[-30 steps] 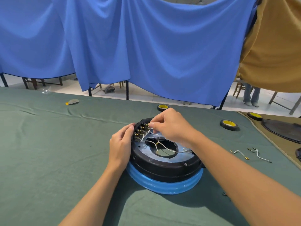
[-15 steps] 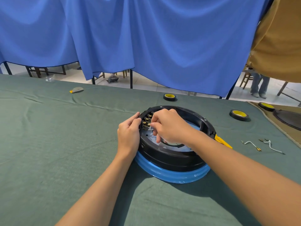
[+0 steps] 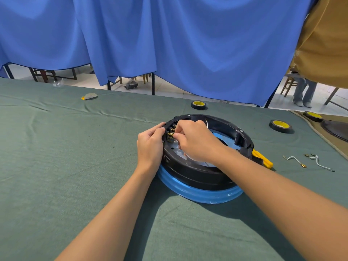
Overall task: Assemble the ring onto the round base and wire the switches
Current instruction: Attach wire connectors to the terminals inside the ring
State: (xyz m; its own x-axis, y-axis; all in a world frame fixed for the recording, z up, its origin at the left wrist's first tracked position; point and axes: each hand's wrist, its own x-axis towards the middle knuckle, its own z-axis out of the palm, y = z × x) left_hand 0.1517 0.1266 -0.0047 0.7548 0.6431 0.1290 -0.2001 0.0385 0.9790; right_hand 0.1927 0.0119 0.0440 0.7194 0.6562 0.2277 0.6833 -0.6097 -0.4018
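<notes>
Right hand has sunk into ring, fingers pinching switches; left hand grips it.

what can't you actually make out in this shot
Head view, all:
- What the right hand pinches at the switches: its own curled fingers cover it.
- Most of the inside of the black ring: hidden under the right hand and forearm.
- Yellow tool: mostly behind the ring.
- Dark round object at the right edge: cut off by the frame.
</notes>
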